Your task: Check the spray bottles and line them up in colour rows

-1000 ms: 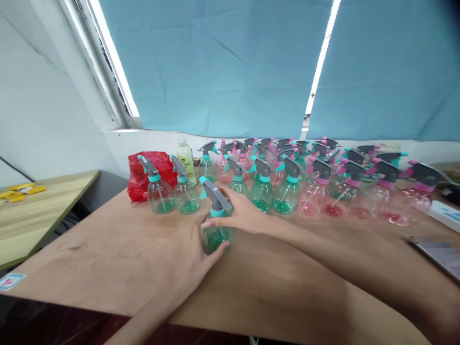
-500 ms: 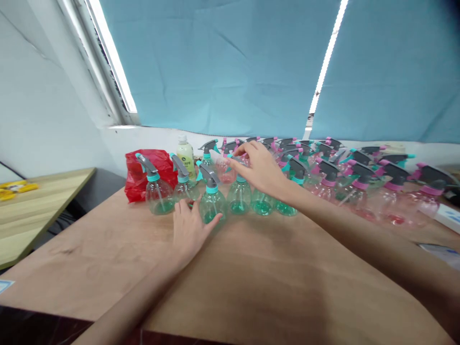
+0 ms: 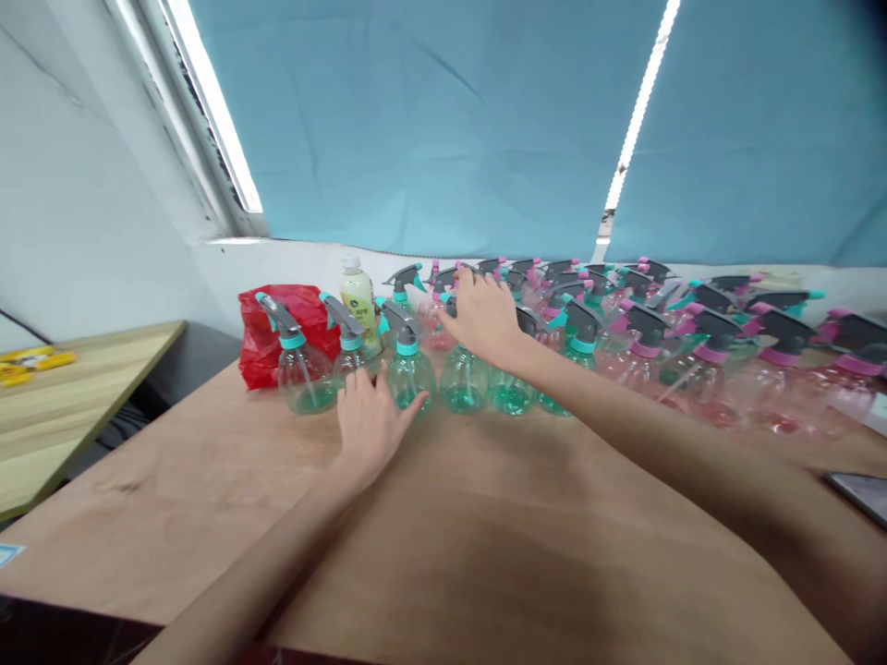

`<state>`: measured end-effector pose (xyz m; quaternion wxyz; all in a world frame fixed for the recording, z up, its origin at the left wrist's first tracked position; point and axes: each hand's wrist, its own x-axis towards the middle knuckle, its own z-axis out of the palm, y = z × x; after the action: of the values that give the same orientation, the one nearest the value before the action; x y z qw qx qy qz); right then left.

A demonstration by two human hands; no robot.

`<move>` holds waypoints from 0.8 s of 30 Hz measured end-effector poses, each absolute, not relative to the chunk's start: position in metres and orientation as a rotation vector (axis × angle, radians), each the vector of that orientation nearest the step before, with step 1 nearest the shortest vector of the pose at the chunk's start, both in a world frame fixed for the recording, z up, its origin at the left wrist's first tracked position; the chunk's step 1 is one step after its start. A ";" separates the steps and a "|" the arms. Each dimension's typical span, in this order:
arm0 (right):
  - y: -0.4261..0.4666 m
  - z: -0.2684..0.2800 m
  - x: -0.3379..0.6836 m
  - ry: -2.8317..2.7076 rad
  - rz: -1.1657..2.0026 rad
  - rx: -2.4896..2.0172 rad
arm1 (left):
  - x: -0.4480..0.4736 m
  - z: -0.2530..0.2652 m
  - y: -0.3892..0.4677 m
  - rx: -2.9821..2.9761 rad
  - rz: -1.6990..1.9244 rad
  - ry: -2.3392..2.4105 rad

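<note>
My left hand (image 3: 372, 416) is low over the table with thumb and fingers apart, at the front of a clear spray bottle (image 3: 410, 377) with a teal collar, grey trigger head and green base. Whether it presses on the bottle I cannot tell. Two similar bottles, one of them the far-left spray bottle (image 3: 305, 377), stand to its left. My right hand (image 3: 487, 316) reaches over the row, fingers spread and bent downward. It covers part of the head of another green-based spray bottle (image 3: 463, 380); what its fingertips touch is hidden.
Several pink-collared spray bottles (image 3: 641, 356) crowd the right side. A red plastic bag (image 3: 255, 344) and a pale green labelled bottle (image 3: 356, 297) stand at the back left. A phone-like slab (image 3: 863, 489) lies at the right table edge. Behind hangs a blue curtain (image 3: 416, 129).
My right hand has shifted slightly right, and its fingers now point up and over the bottle heads instead of left. My left hand has stayed almost in place. The view has shifted slightly.
</note>
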<state>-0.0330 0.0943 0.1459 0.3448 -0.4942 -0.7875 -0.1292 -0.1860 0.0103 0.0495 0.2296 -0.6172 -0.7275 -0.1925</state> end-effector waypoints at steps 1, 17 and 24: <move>0.095 0.147 -0.032 -2.053 -0.328 -1.305 | -0.186 0.049 0.012 -1.697 -0.516 -1.993; 0.099 0.149 -0.023 -2.313 -0.193 -1.339 | -0.184 0.056 0.007 -1.715 -0.414 -1.968; 0.072 0.150 -0.013 -2.380 -0.144 -1.251 | -0.172 0.048 -0.028 -2.044 -0.766 -1.984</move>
<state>-0.0126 0.0715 0.1502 0.2225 -0.4531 -0.8617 -0.0522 -0.1721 -0.0280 0.0483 0.0959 -0.6897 -0.6695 -0.2586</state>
